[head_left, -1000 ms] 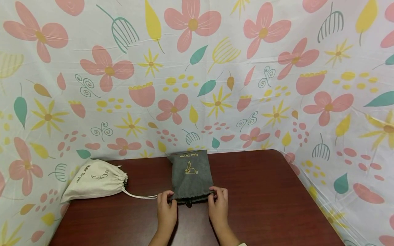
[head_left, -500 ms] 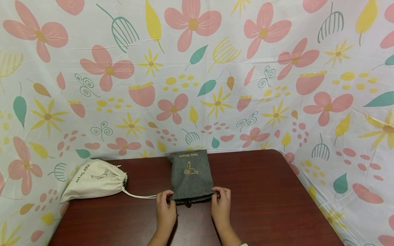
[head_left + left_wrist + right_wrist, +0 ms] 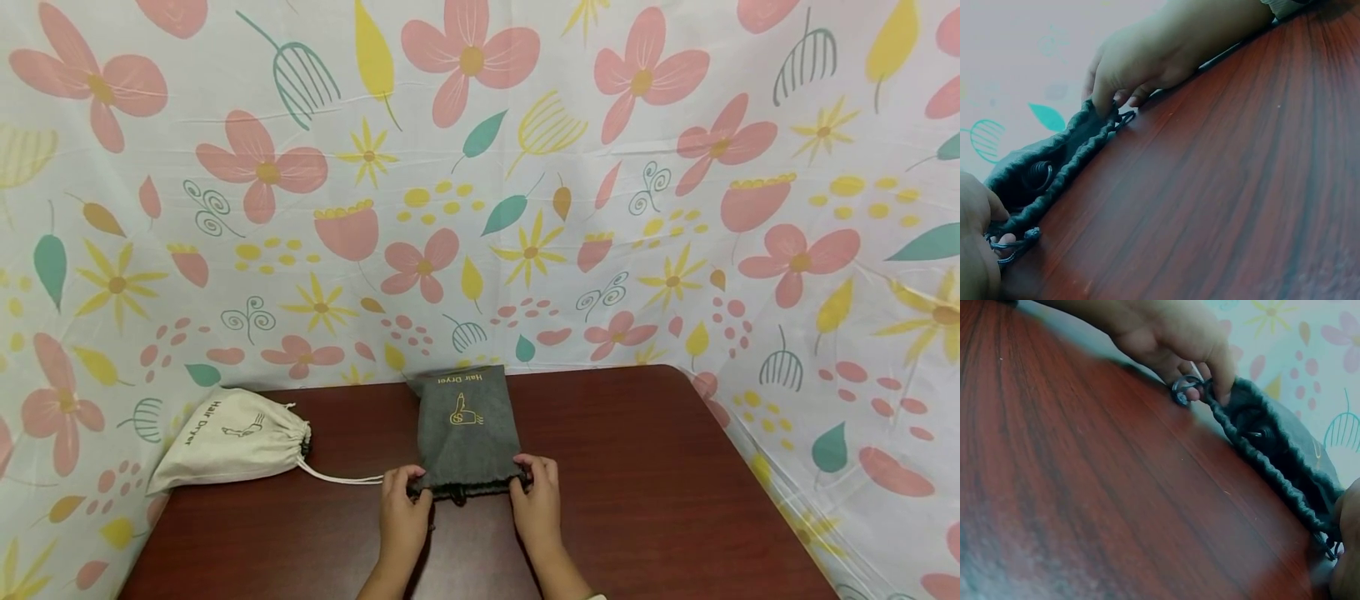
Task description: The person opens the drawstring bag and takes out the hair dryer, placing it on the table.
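A grey drawstring bag [image 3: 468, 442] with yellow "Hair Dryer" lettering lies flat on the table, its mouth toward me. My left hand [image 3: 402, 518] pinches the left corner of the mouth, and my right hand [image 3: 538, 506] pinches the right corner. Between the hands the gathered rim [image 3: 1063, 172] is spread apart, as the wrist views show. Just inside sits a dark coiled thing [image 3: 1038, 176], perhaps a cord; the rest of the contents is hidden. A dark drawstring loop [image 3: 1185, 390] hangs by the left hand's fingers.
To the left lies a cream drawstring bag [image 3: 240, 442], also lettered "Hair Dryer", its neck gathered. Its white cord [image 3: 341, 479] runs across the table to my left hand. Behind the dark red-brown table [image 3: 637, 483] hangs a floral sheet [image 3: 480, 183].
My right hand shifts slightly to the right, then a little back, and its fingers change position on the rim. The left hand stays almost in place. Both bags lie where they were.
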A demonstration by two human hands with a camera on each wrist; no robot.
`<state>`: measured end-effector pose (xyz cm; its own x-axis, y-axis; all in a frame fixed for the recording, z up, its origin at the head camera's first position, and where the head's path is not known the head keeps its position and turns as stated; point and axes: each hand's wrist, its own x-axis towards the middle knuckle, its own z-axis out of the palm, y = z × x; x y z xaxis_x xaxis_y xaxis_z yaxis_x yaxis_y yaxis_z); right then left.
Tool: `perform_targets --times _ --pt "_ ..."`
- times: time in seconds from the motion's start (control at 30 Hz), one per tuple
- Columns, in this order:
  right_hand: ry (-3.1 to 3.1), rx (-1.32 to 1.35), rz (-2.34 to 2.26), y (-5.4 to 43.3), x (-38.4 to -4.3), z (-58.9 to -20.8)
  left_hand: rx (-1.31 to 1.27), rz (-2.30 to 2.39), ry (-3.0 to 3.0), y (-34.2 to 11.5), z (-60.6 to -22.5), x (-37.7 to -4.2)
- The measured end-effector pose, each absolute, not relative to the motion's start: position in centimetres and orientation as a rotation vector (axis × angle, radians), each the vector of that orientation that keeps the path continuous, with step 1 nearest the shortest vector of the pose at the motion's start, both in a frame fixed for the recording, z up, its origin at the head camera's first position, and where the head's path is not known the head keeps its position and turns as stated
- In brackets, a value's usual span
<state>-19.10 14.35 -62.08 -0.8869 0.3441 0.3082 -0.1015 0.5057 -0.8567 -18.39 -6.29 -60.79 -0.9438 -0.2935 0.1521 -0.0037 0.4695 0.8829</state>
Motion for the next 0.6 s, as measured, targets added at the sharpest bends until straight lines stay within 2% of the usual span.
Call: perform_targets --times 0.6 --pt "-2.224 -0.233 1.301 15.41 -19.3 -62.54 0.216 -1.423 -2.388 -6.9 -60.77 -18.37"
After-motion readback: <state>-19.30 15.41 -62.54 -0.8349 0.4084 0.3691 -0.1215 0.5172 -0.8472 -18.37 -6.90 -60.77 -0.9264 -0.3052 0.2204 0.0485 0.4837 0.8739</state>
